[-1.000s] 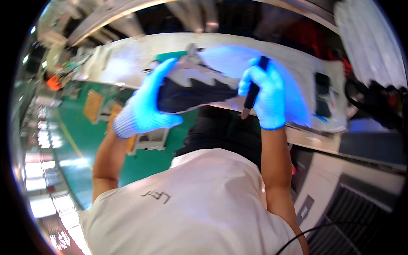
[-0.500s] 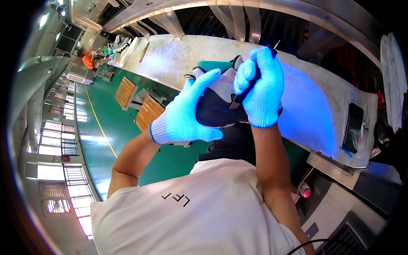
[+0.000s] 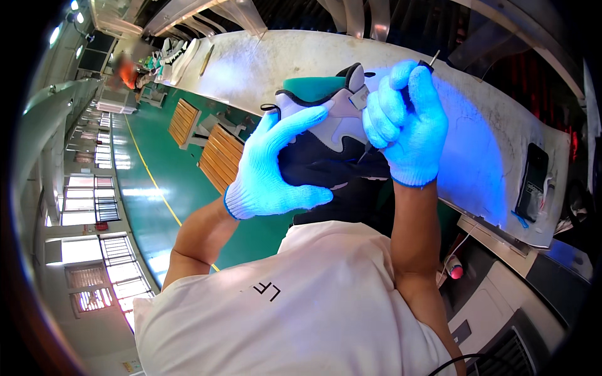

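Note:
A grey, white and black sneaker [image 3: 342,135] with a teal last [image 3: 313,88] showing in its collar is held up in front of me, above the near edge of the bench. My left hand [image 3: 269,166] wraps its heel end, fingers over the side and thumb underneath. In a closed fist, my right hand [image 3: 407,119] grips a slim tool [image 3: 426,64] with a dark handle; a thin metal pin sticks out above the fist. A dark pointed tip below the fist lies close to the black part of the upper. Both hands wear white knit gloves, lit blue.
The pale bench [image 3: 276,56] curves away to the left, with more shoes [image 3: 172,53] at its far end. A black phone [image 3: 533,175] and a small clear bag lie at right. Clear strips [image 3: 379,22] hang behind. Slatted wooden tops [image 3: 221,156] stand left; a person in orange [image 3: 127,72] is far off.
My right hand has moved right and slightly away from the sneaker, uncovering more of its side and tongue. The left hand keeps its hold. The whole view has shifted a little.

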`<state>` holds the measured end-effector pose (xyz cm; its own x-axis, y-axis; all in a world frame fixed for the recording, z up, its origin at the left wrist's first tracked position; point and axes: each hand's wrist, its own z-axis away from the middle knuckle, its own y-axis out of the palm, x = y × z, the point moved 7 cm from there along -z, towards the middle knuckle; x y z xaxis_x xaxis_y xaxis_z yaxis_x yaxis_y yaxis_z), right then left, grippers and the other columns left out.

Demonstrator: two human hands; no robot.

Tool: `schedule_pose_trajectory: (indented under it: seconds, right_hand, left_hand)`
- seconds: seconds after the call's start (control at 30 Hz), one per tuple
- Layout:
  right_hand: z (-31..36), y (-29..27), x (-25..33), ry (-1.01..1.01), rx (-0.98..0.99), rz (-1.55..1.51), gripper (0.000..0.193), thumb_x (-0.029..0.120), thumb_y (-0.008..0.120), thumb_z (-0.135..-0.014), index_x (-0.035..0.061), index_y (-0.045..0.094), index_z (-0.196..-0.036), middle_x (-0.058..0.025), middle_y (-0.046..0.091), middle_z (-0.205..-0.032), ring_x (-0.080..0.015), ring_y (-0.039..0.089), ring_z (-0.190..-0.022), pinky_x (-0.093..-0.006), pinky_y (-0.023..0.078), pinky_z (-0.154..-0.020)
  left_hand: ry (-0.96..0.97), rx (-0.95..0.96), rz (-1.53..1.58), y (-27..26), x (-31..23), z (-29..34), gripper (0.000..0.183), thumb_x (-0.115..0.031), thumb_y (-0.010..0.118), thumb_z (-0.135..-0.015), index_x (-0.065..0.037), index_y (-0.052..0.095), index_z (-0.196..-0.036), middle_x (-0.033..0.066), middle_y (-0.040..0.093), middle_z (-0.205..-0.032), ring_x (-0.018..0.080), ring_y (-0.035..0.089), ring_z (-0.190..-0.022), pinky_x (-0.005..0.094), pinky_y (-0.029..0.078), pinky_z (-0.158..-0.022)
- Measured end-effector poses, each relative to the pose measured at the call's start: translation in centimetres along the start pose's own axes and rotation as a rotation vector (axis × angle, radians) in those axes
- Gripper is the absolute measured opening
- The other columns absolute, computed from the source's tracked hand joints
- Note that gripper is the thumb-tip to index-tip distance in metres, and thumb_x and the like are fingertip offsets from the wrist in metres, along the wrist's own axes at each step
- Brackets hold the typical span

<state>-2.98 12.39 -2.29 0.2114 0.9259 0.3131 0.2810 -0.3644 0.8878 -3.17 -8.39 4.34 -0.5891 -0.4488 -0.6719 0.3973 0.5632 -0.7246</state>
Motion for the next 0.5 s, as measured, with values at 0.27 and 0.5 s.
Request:
schedule_pose_trajectory:
  seconds: [0.27, 0.5]
  right_hand:
    - [0.6, -0.4, -0.5, -0.138, -0.353, 0.257, 0.030, 0.035, 0.059, -0.118, 0.0111, 0.064, -0.101, -0.0019, 0.060, -0.069, -0.0159, 0.055, -0.053, -0.0335, 0.046, -0.049]
    - [1.3, 0.0, -1.4, -0.133, -0.372, 0.221, 0.026, 0.031, 0.062, -0.117, 0.0096, 0.064, -0.104, -0.0028, 0.060, -0.069, -0.0158, 0.055, -0.052, -0.0326, 0.046, -0.048]
  left_hand:
    - [-0.108, -0.064, 0.172, 1.2, 2.8, 1.9, 0.118, -0.032, 0.104, -0.061, -0.019, 0.055, -0.167, 0.0167, 0.059, -0.140, 0.0319, 0.062, -0.127, 0.0432, 0.052, -0.112]
    - [-0.216, -0.074, 0.141, 1.3, 2.2, 2.7, 0.120, -0.020, 0.102, -0.065, -0.012, 0.047, -0.171, 0.0182, 0.055, -0.156, 0.0318, 0.057, -0.145, 0.0443, 0.046, -0.124]
